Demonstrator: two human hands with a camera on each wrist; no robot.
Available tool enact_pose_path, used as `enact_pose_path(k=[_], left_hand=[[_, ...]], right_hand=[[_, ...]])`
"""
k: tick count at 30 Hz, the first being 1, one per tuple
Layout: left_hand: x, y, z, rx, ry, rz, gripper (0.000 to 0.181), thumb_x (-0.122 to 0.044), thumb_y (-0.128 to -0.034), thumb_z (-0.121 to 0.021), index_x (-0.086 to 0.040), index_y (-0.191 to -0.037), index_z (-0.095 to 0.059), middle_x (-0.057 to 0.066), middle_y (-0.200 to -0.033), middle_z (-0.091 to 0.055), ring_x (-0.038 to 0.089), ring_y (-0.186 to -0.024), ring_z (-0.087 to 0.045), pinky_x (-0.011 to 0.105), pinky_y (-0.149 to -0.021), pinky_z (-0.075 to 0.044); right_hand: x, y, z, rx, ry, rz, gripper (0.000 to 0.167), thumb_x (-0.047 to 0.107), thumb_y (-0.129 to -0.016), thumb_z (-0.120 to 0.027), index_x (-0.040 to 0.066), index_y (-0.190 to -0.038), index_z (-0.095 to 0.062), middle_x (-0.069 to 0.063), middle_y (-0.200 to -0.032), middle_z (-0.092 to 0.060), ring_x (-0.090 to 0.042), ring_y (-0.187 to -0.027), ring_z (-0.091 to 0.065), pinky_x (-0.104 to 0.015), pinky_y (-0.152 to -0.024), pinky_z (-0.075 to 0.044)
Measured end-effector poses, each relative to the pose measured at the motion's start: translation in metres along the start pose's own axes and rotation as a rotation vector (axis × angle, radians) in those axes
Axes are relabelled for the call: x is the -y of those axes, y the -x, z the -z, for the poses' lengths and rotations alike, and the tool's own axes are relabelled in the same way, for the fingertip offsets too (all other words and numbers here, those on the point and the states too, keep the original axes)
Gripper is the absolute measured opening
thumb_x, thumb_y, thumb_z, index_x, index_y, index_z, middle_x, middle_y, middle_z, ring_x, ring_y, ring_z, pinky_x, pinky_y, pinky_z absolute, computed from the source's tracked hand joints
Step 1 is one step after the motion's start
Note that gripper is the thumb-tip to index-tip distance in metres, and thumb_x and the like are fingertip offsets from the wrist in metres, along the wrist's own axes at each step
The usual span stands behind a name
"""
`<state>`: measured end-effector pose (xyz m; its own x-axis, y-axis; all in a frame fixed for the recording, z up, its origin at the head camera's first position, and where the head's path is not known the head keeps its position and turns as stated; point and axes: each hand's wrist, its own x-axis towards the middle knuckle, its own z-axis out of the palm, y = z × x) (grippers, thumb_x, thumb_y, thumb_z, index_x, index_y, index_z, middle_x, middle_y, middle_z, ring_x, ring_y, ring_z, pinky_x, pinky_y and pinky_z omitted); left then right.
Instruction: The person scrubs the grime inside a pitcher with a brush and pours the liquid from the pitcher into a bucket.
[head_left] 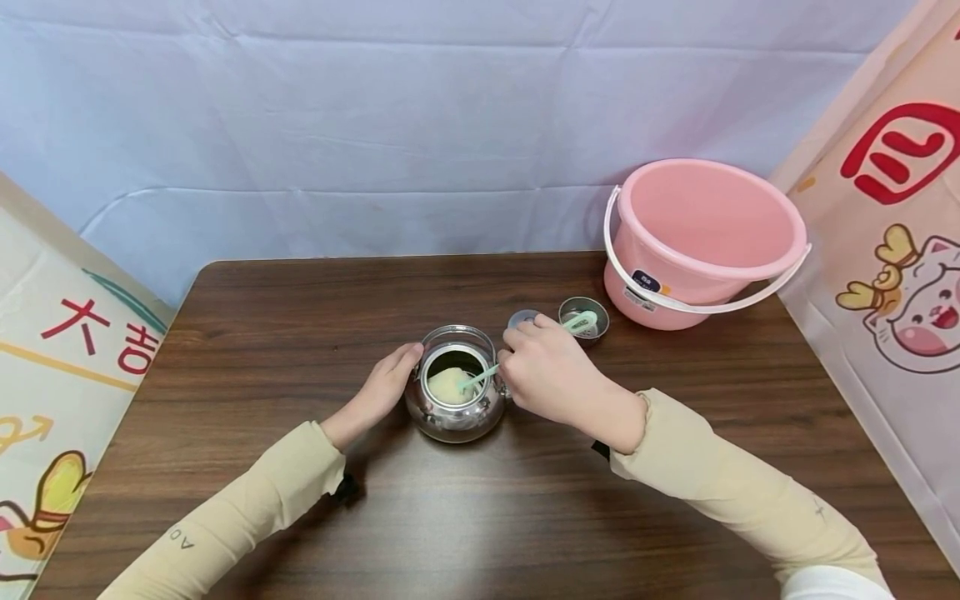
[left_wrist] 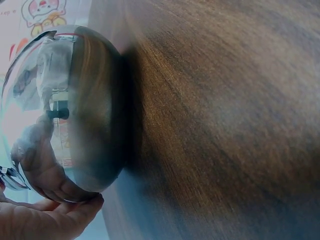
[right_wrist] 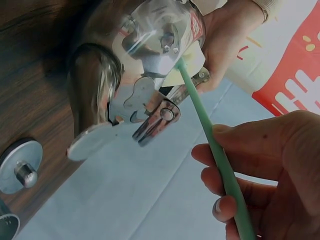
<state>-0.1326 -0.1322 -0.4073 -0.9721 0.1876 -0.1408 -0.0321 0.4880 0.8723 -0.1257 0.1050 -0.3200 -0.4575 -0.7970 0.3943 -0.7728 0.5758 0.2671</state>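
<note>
A shiny steel teapot (head_left: 454,427) stands upright on the table, its lid off and its top open. My left hand (head_left: 381,390) grips its left side, with fingertips on the metal in the left wrist view. My right hand (head_left: 551,373) holds the green handle (right_wrist: 216,152) of a sponge brush between thumb and fingers. The brush's cream sponge head (head_left: 447,386) sits in the teapot's mouth, tilted; its lower part is hidden inside. The spout (right_wrist: 92,85) shows on the side near my right hand. Beyond that hand lies the round lid (right_wrist: 19,167) with its knob.
A small metal strainer cup (head_left: 594,331) stands behind my right hand, by the lid. A pink bucket (head_left: 675,287) with a white handle is at the back right. The brown table (head_left: 285,325) meets a pale cloth backdrop, with printed panels at both sides.
</note>
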Motion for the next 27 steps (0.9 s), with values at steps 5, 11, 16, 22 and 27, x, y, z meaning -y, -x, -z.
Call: enact_pose_path(k=[5,11,16,22,27], left_hand=[[0.000,0.000,0.000,-0.001,-0.002,-0.001,0.052,-0.034,-0.0992,-0.030,0.004,-0.131,-0.044,0.019,-0.134,-0.045,0.028,-0.127,-0.036,0.039,-0.108,-0.026],[0.000,-0.001,-0.001,-0.007,-0.004,-0.002,0.051,-0.033,-0.0992,-0.030,0.005,-0.131,-0.044,0.020,-0.133,-0.045,0.028,-0.127,-0.037,0.039,-0.108,-0.026],[0.000,0.000,-0.001,-0.007,-0.005,-0.006,0.050,-0.032,-0.0992,-0.030,0.005,-0.130,-0.045,0.019,-0.133,-0.046,0.028,-0.127,-0.037,0.039,-0.108,-0.027],[0.000,0.000,0.000,-0.011,-0.006,-0.010,0.050,-0.032,-0.0993,-0.030,0.004,-0.130,-0.045,0.019,-0.132,-0.046,0.028,-0.127,-0.038,0.039,-0.107,-0.027],[0.000,0.000,0.000,-0.019,-0.005,-0.011,0.049,-0.032,-0.0990,-0.031,0.004,-0.129,-0.047,0.019,-0.130,-0.049,0.028,-0.125,-0.040,0.038,-0.107,-0.028]], right_hand=[[0.000,-0.003,-0.004,0.002,0.004,-0.014,0.020,0.011,-0.075,-0.060,0.009,-0.056,-0.055,-0.003,-0.056,-0.045,-0.023,-0.056,-0.046,-0.031,-0.054,-0.035],[-0.004,-0.006,-0.007,-0.001,0.012,-0.027,0.017,0.016,-0.071,-0.067,0.008,-0.062,-0.056,-0.003,-0.058,-0.050,-0.022,-0.059,-0.051,-0.030,-0.053,-0.035],[-0.012,-0.005,-0.011,-0.051,0.007,-0.058,0.020,0.018,-0.071,-0.071,0.008,-0.063,-0.056,-0.004,-0.059,-0.053,-0.024,-0.060,-0.051,-0.032,-0.058,-0.037],[-0.018,-0.003,-0.015,-0.072,0.028,-0.101,0.020,0.019,-0.072,-0.067,0.008,-0.063,-0.054,-0.004,-0.060,-0.053,-0.024,-0.060,-0.050,-0.036,-0.065,-0.038],[-0.020,0.000,-0.018,-0.077,0.033,-0.128,0.019,0.017,-0.071,-0.068,0.007,-0.063,-0.055,-0.005,-0.061,-0.052,-0.025,-0.061,-0.050,-0.035,-0.061,-0.036]])
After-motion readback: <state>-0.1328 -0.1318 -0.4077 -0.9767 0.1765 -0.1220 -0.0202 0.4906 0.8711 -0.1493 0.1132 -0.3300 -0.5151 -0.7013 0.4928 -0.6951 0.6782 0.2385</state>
